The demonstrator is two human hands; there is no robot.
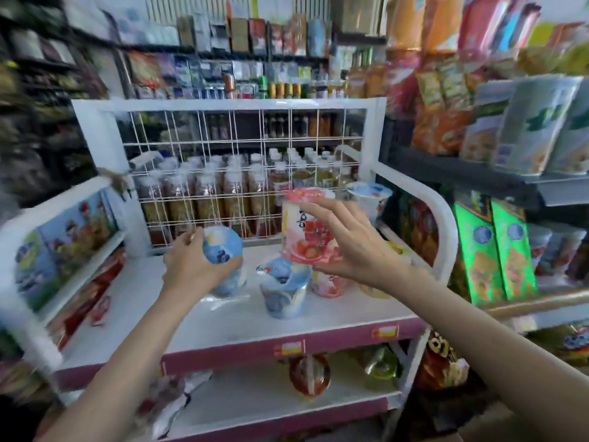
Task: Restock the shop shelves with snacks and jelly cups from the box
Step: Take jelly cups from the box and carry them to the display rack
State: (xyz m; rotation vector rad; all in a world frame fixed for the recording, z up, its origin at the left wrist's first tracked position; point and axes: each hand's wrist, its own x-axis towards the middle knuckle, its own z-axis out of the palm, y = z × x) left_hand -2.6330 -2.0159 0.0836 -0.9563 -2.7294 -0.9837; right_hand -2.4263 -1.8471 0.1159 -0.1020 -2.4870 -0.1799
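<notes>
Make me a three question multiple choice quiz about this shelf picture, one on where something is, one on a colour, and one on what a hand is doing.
1. Where does the pink cup in the right hand sit?
A. on the lower shelf
B. held up above the cups on the white shelf
C. inside a box

2. What colour is the lid of the cup in the left hand?
A. blue
B. green
C. black

3. What is the left hand doing?
A. hanging idle
B. pressing flat on the shelf
C. gripping a cup

Answers: 1 B, the pink cup is clear of the shelf, over the blue cup standing there. 2 A, the lid is blue and white. 3 C, the fingers curl round the cup.
</notes>
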